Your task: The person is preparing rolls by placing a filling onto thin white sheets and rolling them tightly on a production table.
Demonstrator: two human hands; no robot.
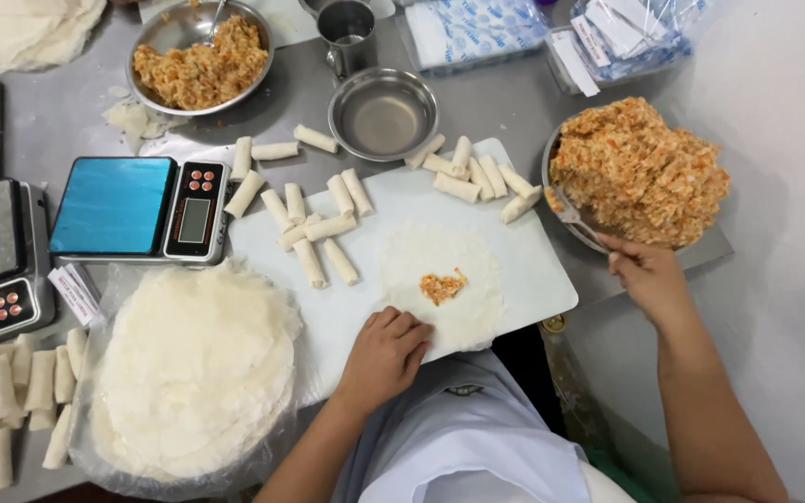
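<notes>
A round white wrapper [444, 284] lies flat on the white cutting board [533, 270], with a small dab of orange filling [443, 286] at its middle. My left hand [386, 354] rests on the wrapper's near edge, fingers curled onto it. My right hand [643, 272] grips the handle of a metal spoon [572, 216], whose tip dips into a heaped bowl of orange filling [640, 172] at the right. Several finished rolls [319, 233] lie on the board's far half.
A stack of round wrappers [193, 373] sits at the left front. A digital scale with a blue plate [137, 207] stands behind it. Another filling bowl [199, 58], an empty steel bowl [382, 114] and a metal cup [347, 33] stand at the back. More rolls [11, 391] lie far left.
</notes>
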